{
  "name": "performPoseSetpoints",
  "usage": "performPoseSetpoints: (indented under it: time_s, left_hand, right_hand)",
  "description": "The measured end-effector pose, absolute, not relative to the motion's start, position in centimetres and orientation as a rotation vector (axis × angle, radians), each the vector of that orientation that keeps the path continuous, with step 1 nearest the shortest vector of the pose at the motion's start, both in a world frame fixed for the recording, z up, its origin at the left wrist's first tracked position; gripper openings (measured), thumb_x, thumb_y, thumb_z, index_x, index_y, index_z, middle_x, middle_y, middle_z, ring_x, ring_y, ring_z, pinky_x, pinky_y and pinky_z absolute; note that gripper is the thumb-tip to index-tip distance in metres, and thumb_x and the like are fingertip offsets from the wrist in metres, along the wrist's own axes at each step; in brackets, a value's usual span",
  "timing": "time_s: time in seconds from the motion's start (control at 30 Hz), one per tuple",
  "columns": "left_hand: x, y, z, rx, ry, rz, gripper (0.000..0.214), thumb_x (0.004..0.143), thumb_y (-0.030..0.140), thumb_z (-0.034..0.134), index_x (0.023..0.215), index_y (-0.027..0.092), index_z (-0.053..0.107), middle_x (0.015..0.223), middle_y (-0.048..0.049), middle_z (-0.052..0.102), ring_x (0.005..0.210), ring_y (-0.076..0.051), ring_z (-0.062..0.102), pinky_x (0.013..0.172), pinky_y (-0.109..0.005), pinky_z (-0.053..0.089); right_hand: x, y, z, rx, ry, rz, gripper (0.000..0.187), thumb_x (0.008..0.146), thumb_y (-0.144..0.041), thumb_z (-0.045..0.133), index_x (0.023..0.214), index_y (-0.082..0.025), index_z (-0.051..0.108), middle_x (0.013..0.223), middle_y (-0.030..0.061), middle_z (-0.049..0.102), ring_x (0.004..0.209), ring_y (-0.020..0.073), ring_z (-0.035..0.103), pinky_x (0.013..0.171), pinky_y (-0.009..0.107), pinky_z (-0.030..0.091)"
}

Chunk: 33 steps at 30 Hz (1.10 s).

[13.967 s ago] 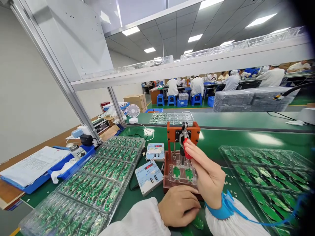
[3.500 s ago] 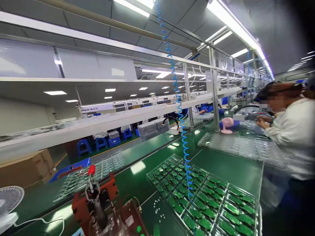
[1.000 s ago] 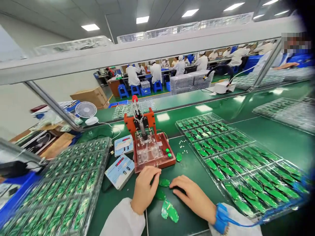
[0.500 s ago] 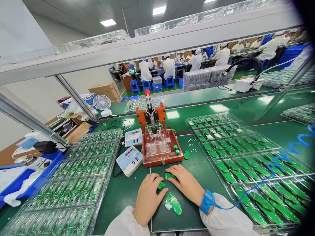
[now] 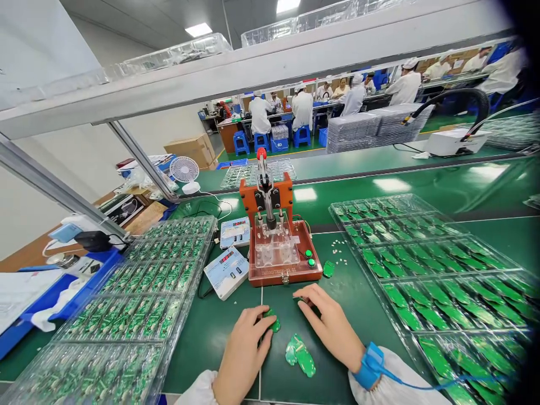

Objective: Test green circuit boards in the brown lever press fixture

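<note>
My left hand (image 5: 244, 349) is closed on a small green circuit board (image 5: 274, 322), its fingers over the board's left side, low over the green mat. To the right, my right hand (image 5: 328, 322) pinches another circuit board (image 5: 298, 299); only a sliver of that one shows under the fingertips. It wears a blue wrist strap (image 5: 372, 365) with a coiled cord. Between the hands, nearer me, lie overlapping green circuit boards (image 5: 304, 360). Just beyond the hands stands a red-orange test fixture (image 5: 284, 275) with an upright lever clamp.
At left is a clear tray (image 5: 169, 337) of circuit boards; at right, another tray (image 5: 375, 304) of green boards. Two display boxes (image 5: 228, 273) sit left of the fixture. A single board (image 5: 328, 269) and white bits (image 5: 338, 250) lie right of it. A shelf (image 5: 270, 70) crosses overhead.
My hands have moved apart, the left one leftward. The board in my right hand has tipped, so less of its face shows. The camera view has shifted slightly.
</note>
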State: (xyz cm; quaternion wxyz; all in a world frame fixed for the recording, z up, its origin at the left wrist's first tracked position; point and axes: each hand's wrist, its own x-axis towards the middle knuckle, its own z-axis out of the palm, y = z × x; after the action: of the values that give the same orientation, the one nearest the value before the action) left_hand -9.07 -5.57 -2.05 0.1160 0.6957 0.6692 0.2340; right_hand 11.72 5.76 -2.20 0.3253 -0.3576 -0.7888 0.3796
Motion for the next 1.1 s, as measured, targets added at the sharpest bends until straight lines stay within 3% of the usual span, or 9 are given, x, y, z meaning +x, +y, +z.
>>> performPoseSetpoints:
  time_s: [0.1,0.23,0.43,0.67,0.87,1.1]
  left_hand:
    - [-9.1,-5.6,-1.8,2.028,1.937,0.693,0.04,0.09,0.005,0.054,0.117,0.03,0.072,0.135,-0.0055,0.064,0.12,-0.029,0.062,0.098,-0.048,0.059]
    - [-9.0,-5.7,-2.1,1.984,1.962,0.734,0.021,0.09,0.019,0.069,0.109,0.024,0.073,0.13,-0.0089,0.067,0.118,-0.031,0.063,0.097,-0.052,0.059]
    - [-9.4,-4.6,-0.7,1.937,1.898,0.805,0.017,0.088,0.016,0.066,0.101,0.026,0.072,0.123,-0.0059,0.07,0.115,-0.028,0.063,0.095,-0.047,0.058]
    - [-13.0,3.6,4.0,2.08,1.852,1.09,0.016,0.091,0.026,0.064,0.104,0.023,0.074,0.124,-0.0077,0.07,0.12,-0.028,0.06,0.107,-0.053,0.049]
    - [-13.8,7.4,3.4,2.121,1.832,0.985,0.015,0.087,0.023,0.066,0.099,0.022,0.075,0.121,-0.007,0.071,0.12,-0.03,0.059,0.106,-0.053,0.048]
    - [-13.3,6.8,2.7,2.178,1.844,1.05,0.013,0.092,0.022,0.063,0.099,0.02,0.073,0.12,-0.007,0.072,0.121,-0.03,0.058,0.107,-0.055,0.047]
  right_hand:
    - [11.8,5.6,-2.2,-0.935,-2.048,1.02,0.019,0.102,-0.031,0.047,0.107,-0.026,0.065,0.101,0.0047,0.069,0.089,0.0187,0.069,0.081,0.031,0.058]
    - [12.0,5.6,-2.1,-0.943,-2.02,1.019,0.018,0.102,-0.033,0.049,0.103,-0.026,0.065,0.1,0.0044,0.07,0.089,0.0188,0.07,0.083,0.032,0.058]
    - [12.2,5.7,-1.9,-0.951,-1.95,1.072,0.018,0.102,-0.037,0.049,0.099,-0.026,0.064,0.099,0.0044,0.071,0.089,0.0185,0.071,0.081,0.031,0.06]
    - [11.9,6.0,-2.6,-0.977,-1.867,1.15,0.018,0.099,-0.039,0.052,0.098,-0.025,0.064,0.09,0.0022,0.073,0.08,0.0172,0.072,0.076,0.029,0.062]
    - [12.1,6.2,-2.7,-0.991,-1.887,1.053,0.019,0.097,-0.036,0.053,0.102,-0.025,0.068,0.095,0.0034,0.074,0.08,0.0176,0.071,0.072,0.028,0.059]
    - [12.1,6.3,-2.9,-1.061,-1.971,0.932,0.02,0.098,-0.036,0.054,0.097,-0.026,0.072,0.08,0.001,0.067,0.065,0.0159,0.06,0.063,0.028,0.051]
